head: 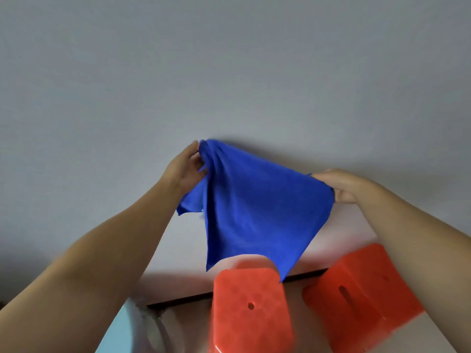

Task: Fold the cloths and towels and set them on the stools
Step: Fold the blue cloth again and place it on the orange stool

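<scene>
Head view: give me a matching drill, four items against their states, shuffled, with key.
Items:
1. cloth
2. left hand
3. near stool
4. far stool

States:
A. slot in its top, nothing on it
B. held up in the air, hanging unfolded
C. round hole in its top, nothing on it
D. pinches the cloth's upper left corner

Pairs: 1-B, 2-D, 3-C, 4-A. The right hand grips the opposite edge.
</scene>
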`<state>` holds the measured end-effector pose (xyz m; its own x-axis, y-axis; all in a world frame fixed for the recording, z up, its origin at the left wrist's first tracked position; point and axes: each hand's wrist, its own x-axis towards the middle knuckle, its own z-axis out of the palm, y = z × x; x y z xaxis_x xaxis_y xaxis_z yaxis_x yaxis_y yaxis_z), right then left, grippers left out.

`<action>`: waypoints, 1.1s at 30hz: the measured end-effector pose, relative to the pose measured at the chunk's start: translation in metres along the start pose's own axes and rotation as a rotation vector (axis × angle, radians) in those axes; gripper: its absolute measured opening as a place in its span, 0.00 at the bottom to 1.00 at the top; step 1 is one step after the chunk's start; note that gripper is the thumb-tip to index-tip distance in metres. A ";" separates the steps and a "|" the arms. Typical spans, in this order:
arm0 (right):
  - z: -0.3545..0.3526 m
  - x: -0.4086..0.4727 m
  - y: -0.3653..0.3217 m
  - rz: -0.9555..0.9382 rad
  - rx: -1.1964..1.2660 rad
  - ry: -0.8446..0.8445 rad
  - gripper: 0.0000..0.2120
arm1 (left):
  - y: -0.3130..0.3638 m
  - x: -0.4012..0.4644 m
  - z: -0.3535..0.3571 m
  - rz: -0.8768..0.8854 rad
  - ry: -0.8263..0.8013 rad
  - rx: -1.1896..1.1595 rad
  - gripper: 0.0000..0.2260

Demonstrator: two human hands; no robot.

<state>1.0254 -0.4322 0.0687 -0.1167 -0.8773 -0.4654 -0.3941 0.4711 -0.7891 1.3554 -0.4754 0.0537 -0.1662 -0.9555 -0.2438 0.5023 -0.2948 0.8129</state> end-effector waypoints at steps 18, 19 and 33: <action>-0.033 -0.004 0.016 0.246 0.198 -0.057 0.05 | -0.004 0.008 -0.026 -0.073 0.189 0.413 0.08; -0.031 -0.005 0.018 0.261 0.158 -0.049 0.04 | 0.001 0.009 -0.025 -0.075 0.185 0.444 0.10; -0.022 -0.003 0.014 0.199 0.210 0.085 0.05 | 0.017 -0.001 -0.037 -0.281 0.232 0.781 0.12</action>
<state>1.0004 -0.4255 0.0679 -0.2519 -0.7663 -0.5911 -0.1599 0.6353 -0.7555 1.3955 -0.4799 0.0482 0.0233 -0.8518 -0.5234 -0.2738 -0.5089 0.8161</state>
